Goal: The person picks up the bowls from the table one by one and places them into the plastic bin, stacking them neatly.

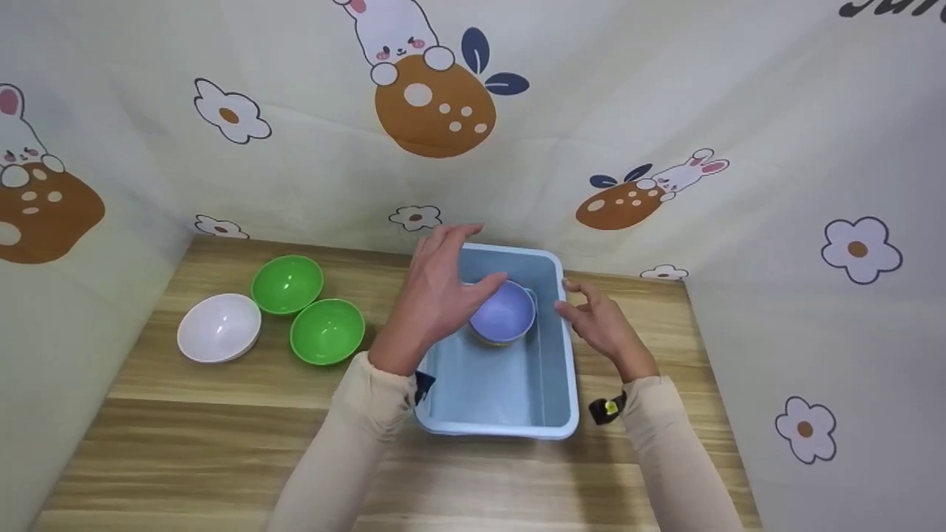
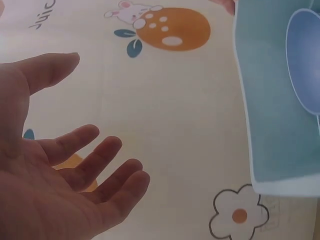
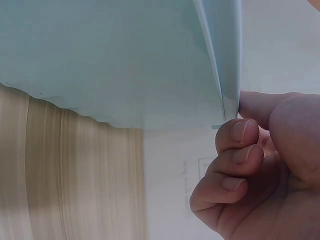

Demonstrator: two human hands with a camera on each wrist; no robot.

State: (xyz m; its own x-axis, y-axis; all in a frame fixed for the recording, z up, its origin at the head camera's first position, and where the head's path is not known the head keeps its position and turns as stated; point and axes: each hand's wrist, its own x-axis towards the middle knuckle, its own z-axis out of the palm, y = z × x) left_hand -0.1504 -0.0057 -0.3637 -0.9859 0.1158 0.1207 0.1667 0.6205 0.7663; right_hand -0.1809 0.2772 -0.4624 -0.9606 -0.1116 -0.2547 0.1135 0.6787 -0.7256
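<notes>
A light blue plastic basin (image 1: 484,428) stands on the wooden table. Inside it, toward the far end, a blue-purple bowl (image 1: 504,314) sits stacked on other bowls, whose yellowish and light blue edges peek out beneath it. My left hand (image 1: 442,290) hovers over the basin's left side, thumb apart from the loosely bent fingers, holding nothing; the left wrist view shows its palm (image 2: 45,185) bare. At the basin's right wall, my right hand (image 1: 602,325) pinches the rim between thumb and curled fingers, seen close in the right wrist view beside the rim (image 3: 230,75).
Left of the basin, two green bowls (image 1: 287,285) and a white bowl (image 1: 219,328) stand close together on the table (image 1: 222,436). A cloth backdrop (image 1: 295,170) printed with rabbits and flowers rises behind the table and along both sides.
</notes>
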